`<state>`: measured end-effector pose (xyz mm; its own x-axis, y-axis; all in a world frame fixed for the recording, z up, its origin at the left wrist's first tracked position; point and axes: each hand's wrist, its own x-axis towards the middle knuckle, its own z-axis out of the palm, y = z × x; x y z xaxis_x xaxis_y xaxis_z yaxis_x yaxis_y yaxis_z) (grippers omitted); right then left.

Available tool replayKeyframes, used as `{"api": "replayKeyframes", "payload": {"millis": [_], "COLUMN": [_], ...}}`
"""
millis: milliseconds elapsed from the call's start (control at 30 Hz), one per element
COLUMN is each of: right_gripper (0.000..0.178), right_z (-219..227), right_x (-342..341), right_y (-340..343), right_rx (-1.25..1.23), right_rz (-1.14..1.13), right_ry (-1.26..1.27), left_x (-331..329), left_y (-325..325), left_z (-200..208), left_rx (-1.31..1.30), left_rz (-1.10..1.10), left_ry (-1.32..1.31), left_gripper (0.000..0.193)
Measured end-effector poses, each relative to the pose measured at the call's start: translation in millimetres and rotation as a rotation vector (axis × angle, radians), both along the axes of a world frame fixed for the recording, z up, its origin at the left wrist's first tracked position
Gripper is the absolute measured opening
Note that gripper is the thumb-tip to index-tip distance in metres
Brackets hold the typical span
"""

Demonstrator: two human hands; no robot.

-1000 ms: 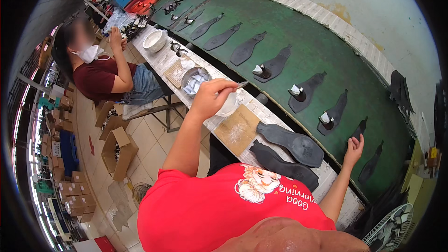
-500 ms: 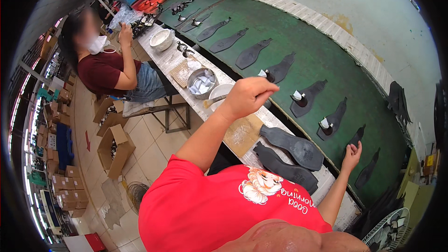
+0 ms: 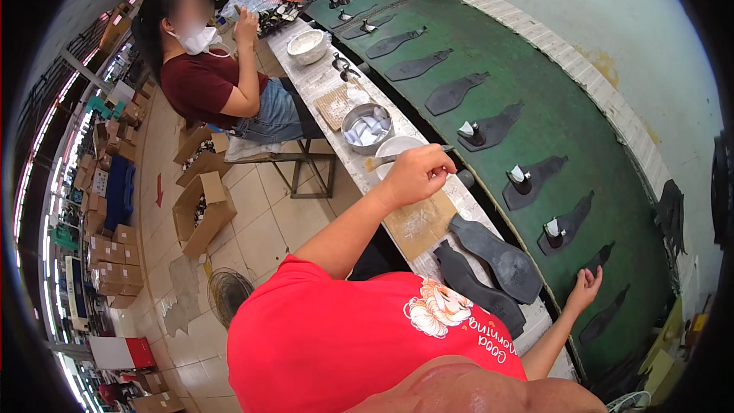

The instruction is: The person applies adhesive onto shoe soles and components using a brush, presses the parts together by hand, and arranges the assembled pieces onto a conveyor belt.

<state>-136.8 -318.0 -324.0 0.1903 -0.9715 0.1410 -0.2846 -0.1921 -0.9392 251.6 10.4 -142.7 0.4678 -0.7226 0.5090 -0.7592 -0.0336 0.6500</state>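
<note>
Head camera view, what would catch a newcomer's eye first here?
Probably the long green conveyor belt curving along the right, dotted with black shoe soles. Next, the left hand at centre holding a brush over the narrow workbench, with two black soles lying nearer the red shirt.

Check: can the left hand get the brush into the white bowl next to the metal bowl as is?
Probably yes. The left hand holds the brush with its tip already at the white bowl; nothing lies between them, and the metal bowl sits just beyond.
</note>
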Motion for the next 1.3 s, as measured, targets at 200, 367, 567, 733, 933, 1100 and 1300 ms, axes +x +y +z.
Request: {"api": "replayKeyframes", "payload": {"millis": [200, 367, 567, 733, 933, 1100, 1300], "right_gripper": [0.052, 0.052, 0.054, 0.051, 0.051, 0.05, 0.049], "right_z": [1, -3, -10, -4, 22, 27, 16], "right_x": [0, -3, -9, -4, 4, 6, 5], "right_y": [2, -1, -2, 4, 21, 22, 16], "right_rx": [0.01, 0.023, 0.159, 0.134, 0.058, 0.027, -0.005], "right_rz": [-0.009, -0.002, 0.124, 0.181, 0.255, 0.269, 0.28], "right_ry": [0.015, -0.022, 0.097, 0.156, 0.338, 0.397, 0.38], "left_x": [-17, -8, -9, -13, -10, -3, 5], "left_y": [-15, -17, -18, -26, -29, -22, -12], "left_z": [-12, -4, -8, -16, -13, -12, -11], "left_rx": [0.016, 0.001, 0.001, 0.034, 0.042, 0.019, 0.001], "left_rz": [-0.1, -0.049, -0.014, -0.156, -0.172, -0.167, -0.149], "left_ry": [0.032, 0.048, 0.078, 0.049, 0.019, -0.016, -0.07], "left_gripper": [0.011, 0.01, 0.01, 0.007, 0.009, 0.009, 0.01]}}
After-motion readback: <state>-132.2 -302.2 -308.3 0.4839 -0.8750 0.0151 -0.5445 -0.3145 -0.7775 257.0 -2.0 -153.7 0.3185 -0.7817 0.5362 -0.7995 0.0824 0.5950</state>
